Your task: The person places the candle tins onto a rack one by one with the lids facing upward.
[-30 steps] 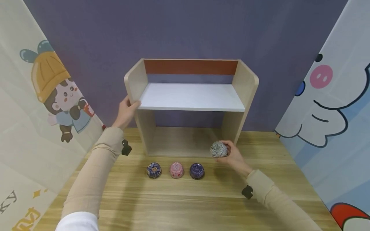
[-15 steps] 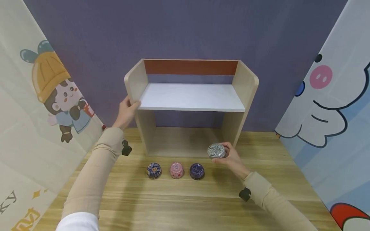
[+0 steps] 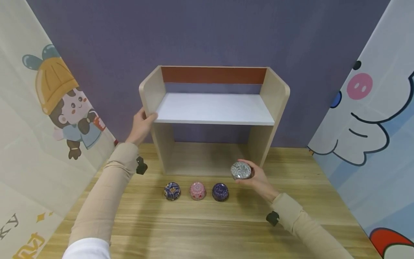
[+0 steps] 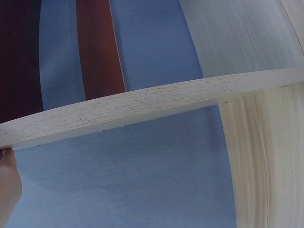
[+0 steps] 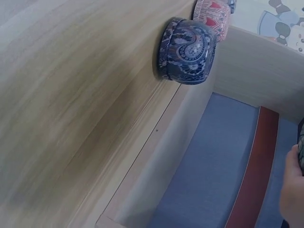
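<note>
My right hand (image 3: pixel 261 180) grips a small round tin (image 3: pixel 240 170) with a black-and-white patterned lid, held by its side in front of the lower right of a small two-tier shelf (image 3: pixel 213 121). At the right edge of the right wrist view, only part of that hand and a sliver of the tin show. My left hand (image 3: pixel 140 126) holds the shelf's left side panel, thumb on the front edge beside the white board; its other fingers are mostly hidden behind the panel. In the left wrist view just the thumb (image 4: pixel 9 175) appears, against the panel's edge.
Before the shelf, a row of tins stands on the wooden table (image 3: pixel 194 230): a navy floral tin (image 3: pixel 172 191), a pink tin (image 3: pixel 197 190) and a dark purple tin (image 3: pixel 220 192). Behind is a purple-grey backdrop (image 3: pixel 213 32), with cartoon-printed sheets at both sides.
My right hand has brought the black-and-white tin slightly left and nearer, its patterned lid now tilted more toward the head camera. The left hand stays on the side panel.
</note>
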### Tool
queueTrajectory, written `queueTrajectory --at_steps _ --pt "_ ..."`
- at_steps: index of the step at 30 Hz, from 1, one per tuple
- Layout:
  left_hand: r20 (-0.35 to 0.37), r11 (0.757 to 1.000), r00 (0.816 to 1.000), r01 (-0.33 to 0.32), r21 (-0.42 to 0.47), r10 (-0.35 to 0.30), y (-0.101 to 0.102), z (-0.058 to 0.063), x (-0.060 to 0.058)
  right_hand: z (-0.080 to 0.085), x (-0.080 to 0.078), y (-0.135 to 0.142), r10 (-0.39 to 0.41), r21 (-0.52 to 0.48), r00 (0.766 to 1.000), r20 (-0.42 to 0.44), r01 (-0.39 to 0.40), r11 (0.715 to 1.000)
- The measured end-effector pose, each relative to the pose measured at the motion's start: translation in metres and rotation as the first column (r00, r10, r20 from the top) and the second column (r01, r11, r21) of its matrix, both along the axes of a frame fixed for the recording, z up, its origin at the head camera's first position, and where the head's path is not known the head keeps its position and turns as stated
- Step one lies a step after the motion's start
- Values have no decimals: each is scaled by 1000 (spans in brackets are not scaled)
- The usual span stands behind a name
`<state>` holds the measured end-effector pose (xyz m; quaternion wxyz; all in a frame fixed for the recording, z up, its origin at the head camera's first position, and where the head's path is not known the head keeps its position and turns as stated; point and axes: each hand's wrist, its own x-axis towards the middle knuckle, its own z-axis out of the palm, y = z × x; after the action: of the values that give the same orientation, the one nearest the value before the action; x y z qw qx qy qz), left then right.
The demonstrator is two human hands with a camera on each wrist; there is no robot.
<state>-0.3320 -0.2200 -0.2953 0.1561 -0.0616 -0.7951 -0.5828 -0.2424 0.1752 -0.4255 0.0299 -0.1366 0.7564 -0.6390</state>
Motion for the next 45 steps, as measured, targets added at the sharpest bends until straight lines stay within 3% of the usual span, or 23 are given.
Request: queueTrajectory --at_steps 17,25,30,36,45 --pt "-2 1000 1000 2 20 -2 0 -2 -2 4 0 -5 14 13 999 -46 -14 1000" --pt "8 1000 1000 17 19 -17 0 1 0 15 -1 -9 3 103 998 -70 4 995" --pt "25 998 999 30 46 -31 4 9 8 29 -3 -14 24 158 989 -143 -1 987" --pt "2 998 999 35 46 -35 0 -1 -4 52 -5 -20 44 171 986 -163 -16 985" --pt "7 999 1000 14 30 -14 0 -1 -3 87 -10 -35 73 175 983 -170 -43 984"
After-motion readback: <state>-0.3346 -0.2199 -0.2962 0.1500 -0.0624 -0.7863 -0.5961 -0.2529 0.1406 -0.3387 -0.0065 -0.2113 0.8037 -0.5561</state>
